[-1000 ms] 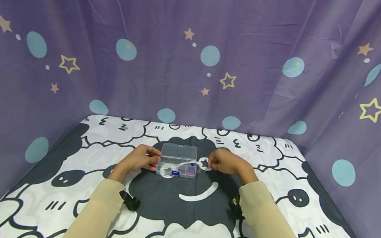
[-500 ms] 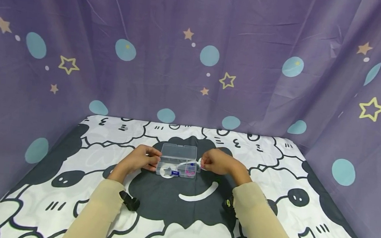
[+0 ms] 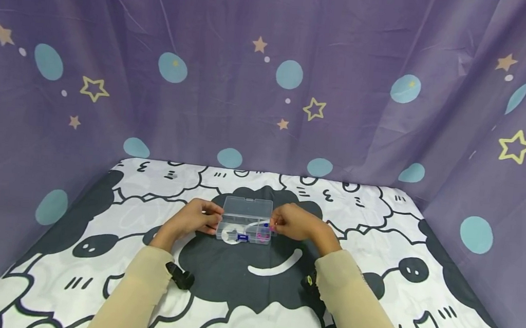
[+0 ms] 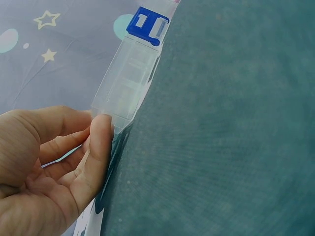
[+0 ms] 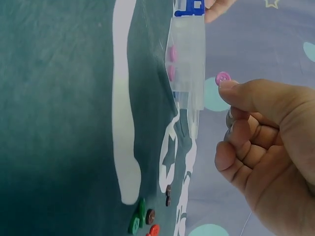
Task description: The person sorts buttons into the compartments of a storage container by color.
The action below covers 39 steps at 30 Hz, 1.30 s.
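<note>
A clear plastic compartment box [image 3: 228, 222] stands on the cloth with its lid [image 3: 247, 207] raised at the back and a blue latch [image 3: 243, 237] in front. At its left end, my left hand [image 3: 195, 216] grips the wall; in the left wrist view its fingertips [image 4: 102, 125] sit at the box's corner. My right hand [image 3: 296, 222] is over the box's right end, pinching a pink button [image 5: 222, 77] between thumb and finger. Pink buttons [image 3: 263, 237] lie in the front right compartment, and something blue [image 3: 266, 225] shows behind them.
Several loose buttons lie on the dark cloth in the right wrist view: green ones [image 5: 134, 224], brown ones [image 5: 150, 216] and red ones [image 5: 154, 229]. The cloth [image 3: 250, 322] has a printed sheep pattern. A purple curtain [image 3: 230, 105] hangs behind and at both sides.
My right hand has moved left, from beside the box to over its right end, with the pink button. The left hand has stayed at the box's left end.
</note>
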Each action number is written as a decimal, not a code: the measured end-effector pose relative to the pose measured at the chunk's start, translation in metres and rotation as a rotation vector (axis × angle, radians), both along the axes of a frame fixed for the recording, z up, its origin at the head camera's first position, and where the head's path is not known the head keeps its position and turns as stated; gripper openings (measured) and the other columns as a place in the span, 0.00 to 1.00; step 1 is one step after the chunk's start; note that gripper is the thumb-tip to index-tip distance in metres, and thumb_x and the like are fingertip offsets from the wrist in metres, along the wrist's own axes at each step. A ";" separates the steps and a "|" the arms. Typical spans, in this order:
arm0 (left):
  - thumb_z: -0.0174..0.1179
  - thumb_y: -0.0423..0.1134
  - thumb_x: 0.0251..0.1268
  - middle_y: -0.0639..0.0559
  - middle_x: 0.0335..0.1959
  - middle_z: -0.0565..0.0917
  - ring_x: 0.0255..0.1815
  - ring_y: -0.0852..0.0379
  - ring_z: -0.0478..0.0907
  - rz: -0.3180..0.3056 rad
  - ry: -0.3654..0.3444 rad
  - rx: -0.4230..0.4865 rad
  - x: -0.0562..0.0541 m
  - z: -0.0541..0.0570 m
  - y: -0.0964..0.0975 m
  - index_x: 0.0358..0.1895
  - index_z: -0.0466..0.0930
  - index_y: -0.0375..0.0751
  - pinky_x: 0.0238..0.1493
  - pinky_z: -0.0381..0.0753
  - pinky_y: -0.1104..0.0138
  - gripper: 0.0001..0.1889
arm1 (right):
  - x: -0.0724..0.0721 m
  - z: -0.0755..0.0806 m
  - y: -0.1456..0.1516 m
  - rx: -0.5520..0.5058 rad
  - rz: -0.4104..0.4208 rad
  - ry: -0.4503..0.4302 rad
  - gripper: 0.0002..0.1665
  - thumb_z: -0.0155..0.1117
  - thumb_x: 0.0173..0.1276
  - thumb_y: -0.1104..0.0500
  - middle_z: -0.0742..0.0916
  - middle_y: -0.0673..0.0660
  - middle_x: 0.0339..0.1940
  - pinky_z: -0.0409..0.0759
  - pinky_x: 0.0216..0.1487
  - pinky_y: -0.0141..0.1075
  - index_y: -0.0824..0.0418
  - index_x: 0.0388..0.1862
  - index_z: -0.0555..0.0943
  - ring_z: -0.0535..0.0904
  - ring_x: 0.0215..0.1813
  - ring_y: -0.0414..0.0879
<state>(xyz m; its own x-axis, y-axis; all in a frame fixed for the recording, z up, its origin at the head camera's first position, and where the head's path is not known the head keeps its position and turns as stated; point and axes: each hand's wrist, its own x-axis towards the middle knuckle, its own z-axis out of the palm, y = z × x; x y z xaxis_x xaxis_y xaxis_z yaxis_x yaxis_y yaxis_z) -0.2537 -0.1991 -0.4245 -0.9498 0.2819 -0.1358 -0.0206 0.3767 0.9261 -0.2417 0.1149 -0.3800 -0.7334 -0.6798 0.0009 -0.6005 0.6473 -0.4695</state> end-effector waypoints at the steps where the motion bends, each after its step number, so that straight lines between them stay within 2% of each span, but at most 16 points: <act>1: 0.61 0.28 0.73 0.36 0.49 0.80 0.34 0.53 0.85 0.003 -0.001 0.002 0.000 0.000 0.000 0.60 0.80 0.27 0.38 0.92 0.61 0.15 | 0.000 0.000 -0.001 0.001 -0.001 -0.001 0.06 0.65 0.74 0.65 0.81 0.44 0.23 0.74 0.28 0.29 0.59 0.35 0.85 0.72 0.25 0.35; 7: 0.61 0.27 0.73 0.36 0.49 0.80 0.34 0.53 0.85 0.001 0.003 0.004 0.001 -0.001 0.001 0.61 0.79 0.25 0.36 0.92 0.60 0.17 | 0.000 0.000 -0.005 -0.011 0.020 -0.023 0.05 0.63 0.75 0.65 0.85 0.48 0.28 0.77 0.31 0.31 0.61 0.39 0.85 0.75 0.28 0.37; 12: 0.61 0.27 0.73 0.37 0.48 0.80 0.34 0.53 0.85 -0.001 0.002 0.008 0.002 0.001 0.002 0.61 0.79 0.24 0.36 0.92 0.60 0.17 | 0.000 -0.001 -0.001 -0.022 -0.015 -0.043 0.05 0.63 0.76 0.65 0.87 0.51 0.32 0.79 0.32 0.32 0.62 0.43 0.86 0.77 0.30 0.38; 16: 0.61 0.27 0.73 0.37 0.48 0.80 0.33 0.53 0.85 0.005 0.003 0.005 0.002 0.000 0.002 0.60 0.79 0.25 0.36 0.91 0.60 0.16 | 0.000 -0.002 0.004 -0.046 -0.020 -0.042 0.04 0.64 0.75 0.65 0.88 0.52 0.32 0.79 0.32 0.32 0.62 0.42 0.86 0.77 0.29 0.38; 23: 0.61 0.27 0.73 0.36 0.49 0.80 0.34 0.53 0.85 0.004 -0.009 0.004 0.003 -0.001 0.001 0.60 0.79 0.26 0.37 0.92 0.60 0.16 | 0.001 -0.003 0.014 -0.073 -0.022 -0.050 0.04 0.63 0.75 0.65 0.82 0.48 0.25 0.74 0.29 0.30 0.62 0.40 0.84 0.71 0.26 0.37; 27: 0.61 0.26 0.72 0.36 0.48 0.80 0.34 0.52 0.85 0.006 -0.012 0.010 0.002 -0.001 0.001 0.59 0.80 0.26 0.37 0.92 0.61 0.15 | -0.001 -0.006 0.021 -0.079 -0.050 -0.042 0.04 0.63 0.75 0.64 0.84 0.47 0.27 0.76 0.30 0.31 0.62 0.42 0.85 0.74 0.27 0.37; 34: 0.61 0.26 0.72 0.36 0.48 0.80 0.35 0.52 0.85 0.009 -0.025 0.009 -0.001 0.001 0.001 0.59 0.80 0.26 0.37 0.92 0.61 0.15 | -0.005 -0.007 0.040 -0.115 -0.073 -0.059 0.06 0.62 0.74 0.66 0.89 0.58 0.33 0.77 0.30 0.33 0.66 0.44 0.85 0.76 0.28 0.39; 39: 0.60 0.27 0.73 0.36 0.49 0.80 0.35 0.52 0.85 0.013 -0.027 0.007 -0.001 0.002 0.002 0.60 0.80 0.27 0.38 0.92 0.61 0.15 | -0.008 -0.011 0.055 -0.142 -0.093 -0.074 0.05 0.63 0.74 0.65 0.88 0.59 0.31 0.79 0.29 0.34 0.66 0.43 0.84 0.76 0.25 0.39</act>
<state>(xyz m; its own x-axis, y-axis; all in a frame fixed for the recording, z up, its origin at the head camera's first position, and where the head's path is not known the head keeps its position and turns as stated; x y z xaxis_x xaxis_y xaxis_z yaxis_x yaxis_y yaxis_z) -0.2547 -0.1975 -0.4221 -0.9493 0.2710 -0.1593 -0.0503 0.3693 0.9279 -0.2498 0.1703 -0.3912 -0.7949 -0.6057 0.0355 -0.5013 0.6226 -0.6008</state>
